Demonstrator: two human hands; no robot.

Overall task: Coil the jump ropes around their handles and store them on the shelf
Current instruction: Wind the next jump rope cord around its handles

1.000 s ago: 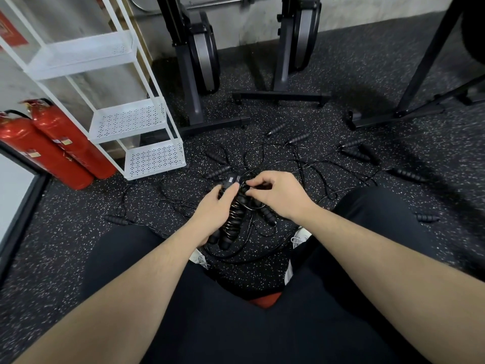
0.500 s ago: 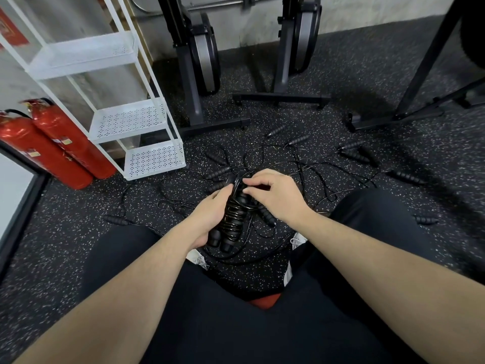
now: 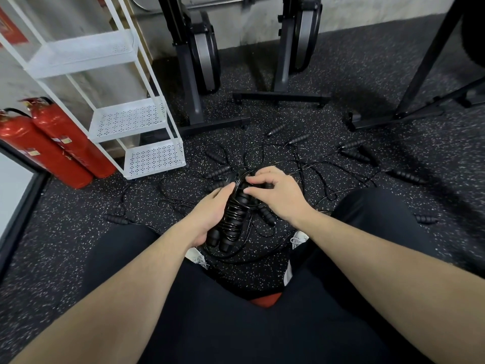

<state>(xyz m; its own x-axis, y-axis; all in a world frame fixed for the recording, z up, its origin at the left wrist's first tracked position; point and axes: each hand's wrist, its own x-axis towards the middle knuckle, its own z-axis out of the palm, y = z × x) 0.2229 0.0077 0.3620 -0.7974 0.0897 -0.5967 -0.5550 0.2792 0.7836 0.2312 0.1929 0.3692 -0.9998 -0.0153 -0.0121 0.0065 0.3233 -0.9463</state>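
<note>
My left hand (image 3: 210,214) grips a pair of black jump-rope handles (image 3: 231,222) held side by side, with thin black cord coiled round them. My right hand (image 3: 275,193) pinches the cord at the handles' far end. Several other black jump ropes (image 3: 296,164) lie tangled on the speckled floor in front of my knees, their handles (image 3: 353,153) scattered around. The white three-tier shelf (image 3: 153,158) stands to the left, its perforated trays bare.
Two red fire extinguishers (image 3: 57,145) lean beside the shelf. Black exercise-machine stands (image 3: 280,97) rise at the back, and a dark frame (image 3: 409,111) at the right. My dark-trousered legs (image 3: 367,219) flank the ropes, white shoes (image 3: 298,237) below.
My right hand has shifted a little around the far end of the handles with the cord. The left hand keeps its grip; the bundle stays in place.
</note>
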